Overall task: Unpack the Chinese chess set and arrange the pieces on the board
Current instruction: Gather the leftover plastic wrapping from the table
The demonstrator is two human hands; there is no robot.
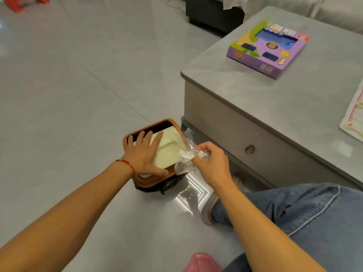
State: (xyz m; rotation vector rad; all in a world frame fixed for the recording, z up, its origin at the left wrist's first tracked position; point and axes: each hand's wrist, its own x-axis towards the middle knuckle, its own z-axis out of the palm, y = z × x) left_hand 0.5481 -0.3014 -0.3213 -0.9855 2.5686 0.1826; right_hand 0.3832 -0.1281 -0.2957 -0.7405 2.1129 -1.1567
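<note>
— What's biggest from where you stand?

— The grey floor [68, 95], then the grey counter [294, 107] at the right with a ring pull on its drawer [249, 149]. On the counter lies a purple game box [268, 50], flat, well apart from a white sheet with red lines [353, 118] at the far right edge.

— And lower down?

— A brown bin [149, 181] on the floor beside the counter's corner, a black liner showing under its rim. A pale cream slab [169, 152] rests across its opening (I cannot tell what it is).

— The hands?

— The left hand [144, 154], a red cord [127, 164] at its wrist, lies flat on the slab, fingers spread. The right hand [211, 160] has its fingers pinching crumpled clear plastic wrap [186, 156] just beside the bin's rim.

— Any chess pieces?

— None that I can make out.
</note>
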